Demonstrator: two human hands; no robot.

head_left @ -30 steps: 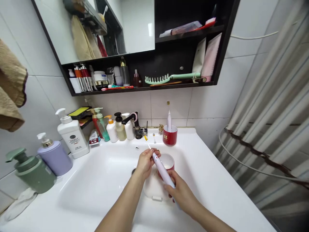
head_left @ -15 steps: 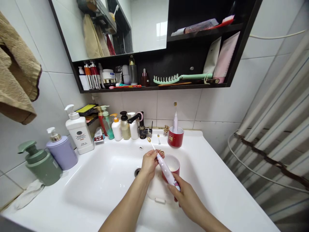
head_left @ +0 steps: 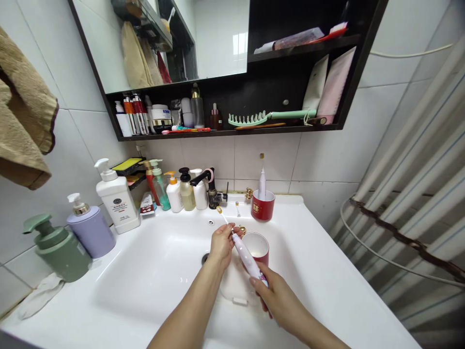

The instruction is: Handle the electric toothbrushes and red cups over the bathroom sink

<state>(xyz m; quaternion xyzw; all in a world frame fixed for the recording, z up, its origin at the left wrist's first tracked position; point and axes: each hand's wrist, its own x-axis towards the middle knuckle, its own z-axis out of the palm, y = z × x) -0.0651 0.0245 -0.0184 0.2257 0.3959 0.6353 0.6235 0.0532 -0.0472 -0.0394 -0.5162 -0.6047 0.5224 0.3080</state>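
Over the basin point(head_left: 163, 261) at six o'clock, I am holding the toothbrush point(head_left: 247, 257) in my right hand's point(head_left: 275, 292) curled fingers and pinching its neck point(head_left: 225, 220) with my left hand point(head_left: 221, 246), the brush head point(head_left: 219, 210) apparently fitted, though how fully I cannot tell.

At the far left we see a brown towel point(head_left: 25, 106) hanging, with a green pump bottle point(head_left: 65, 254) beside a purple pump bottle point(head_left: 92, 232) lower down. In the dark cabinet point(head_left: 254, 94) we find a white jar point(head_left: 161, 114), a brown dropper bottle point(head_left: 215, 121), a green hairbrush point(head_left: 290, 115) and a leaning pink tube point(head_left: 337, 87). We also notice a mirror point(head_left: 218, 43) above.
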